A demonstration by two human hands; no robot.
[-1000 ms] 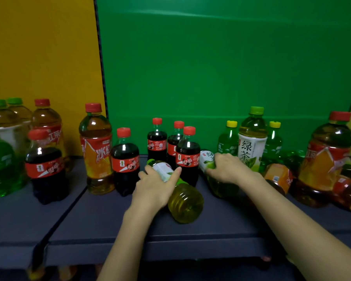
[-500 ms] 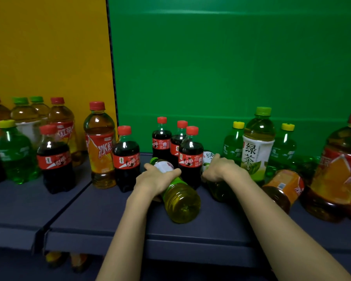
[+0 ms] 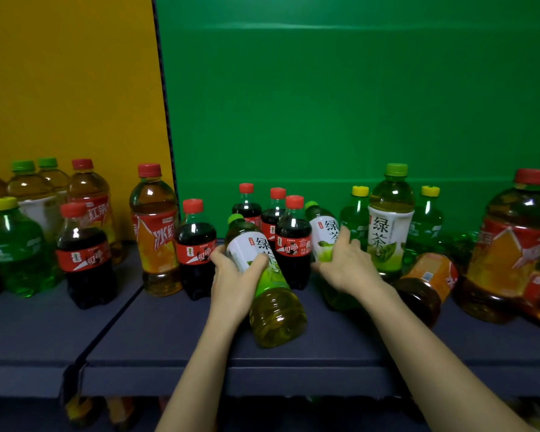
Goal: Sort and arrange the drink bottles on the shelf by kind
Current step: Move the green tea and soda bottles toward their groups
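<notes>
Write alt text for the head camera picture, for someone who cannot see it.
The left hand grips the near green tea bottle and the right hand grips the far green tea bottle, both tilted, at a dark shelf. Upright cola bottles, iced tea bottles and green soda bottles stand around them.

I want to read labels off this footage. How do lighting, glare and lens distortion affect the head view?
Head view: dim overall, nearly black under the shelf; small glare spots on bottle shoulders, brightest on the big iced tea bottle at far right; wide-angle bend tilts the panel seam and the outermost bottles; the label of the upright green tea bottle reads clearly.
</notes>
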